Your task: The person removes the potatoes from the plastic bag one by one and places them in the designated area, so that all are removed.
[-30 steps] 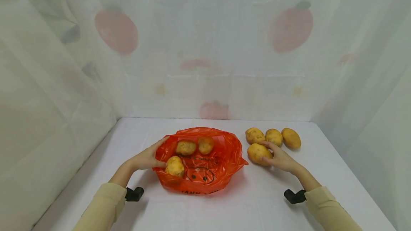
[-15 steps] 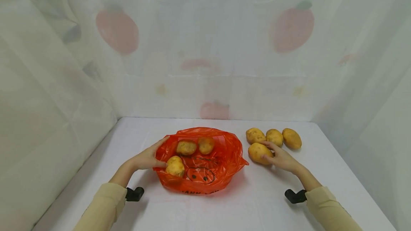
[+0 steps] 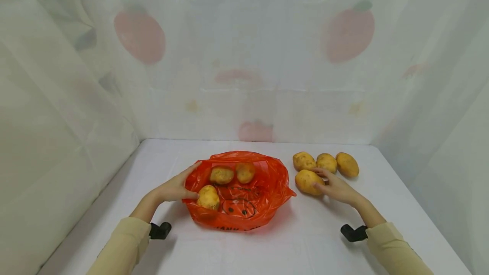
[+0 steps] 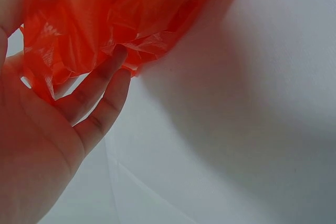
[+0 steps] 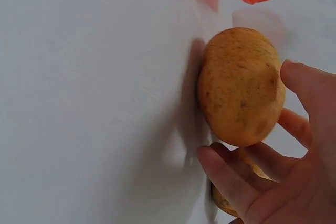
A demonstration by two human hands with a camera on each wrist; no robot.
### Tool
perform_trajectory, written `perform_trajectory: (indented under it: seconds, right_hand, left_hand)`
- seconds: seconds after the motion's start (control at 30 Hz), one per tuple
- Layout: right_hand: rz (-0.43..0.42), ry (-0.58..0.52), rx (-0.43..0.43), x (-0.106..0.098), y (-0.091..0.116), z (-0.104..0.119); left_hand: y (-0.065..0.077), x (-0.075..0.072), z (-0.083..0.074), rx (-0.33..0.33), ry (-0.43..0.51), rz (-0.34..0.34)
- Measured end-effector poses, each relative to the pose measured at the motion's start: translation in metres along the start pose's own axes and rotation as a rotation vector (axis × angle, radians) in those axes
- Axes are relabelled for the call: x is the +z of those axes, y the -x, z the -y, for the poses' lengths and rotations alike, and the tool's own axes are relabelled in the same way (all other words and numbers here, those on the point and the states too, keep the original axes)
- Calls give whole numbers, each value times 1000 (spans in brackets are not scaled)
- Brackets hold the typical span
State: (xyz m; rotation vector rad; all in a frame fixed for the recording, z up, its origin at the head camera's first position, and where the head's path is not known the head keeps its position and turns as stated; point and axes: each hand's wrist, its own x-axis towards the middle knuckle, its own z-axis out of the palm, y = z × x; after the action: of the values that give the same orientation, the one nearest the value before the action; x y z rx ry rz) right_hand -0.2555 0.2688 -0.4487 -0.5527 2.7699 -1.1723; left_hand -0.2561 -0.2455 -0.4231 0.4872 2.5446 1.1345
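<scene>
A red plastic bag stands with its mouth wide on the white table, holding a potato near its left rim and two more potatoes farther back. My left hand holds the bag's left edge, thumb over the rim; in the left wrist view its fingers lie against the crinkled plastic. To the right of the bag, my right hand has thumb and fingers around a potato. In the right wrist view the thumb touches that potato, with fingers at its lower end.
Behind the right hand lie a potato, a second potato and a third potato in a row. The white table ends at a pale curtain at the back, with curtains on both sides too.
My right forearm has shifted slightly to the right, and the right thumb sits a little differently on the potato. The left hand and bag look the same.
</scene>
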Motion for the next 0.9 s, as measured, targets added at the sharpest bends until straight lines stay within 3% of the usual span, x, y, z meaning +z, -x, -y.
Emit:
perform_trajectory:
  seconds: [0.23,0.53,0.9]
  right_hand:
    - [-13,26,-16,-9,3,7]
    - [-120,127,-91,-12,-2,19]
    - [-155,90,-157,-14,-9,37]
  left_hand:
    - [0,0,-1,2,5,-1]
    - [0,0,0,0,7,-4]
    - [0,0,-2,8,6,1]
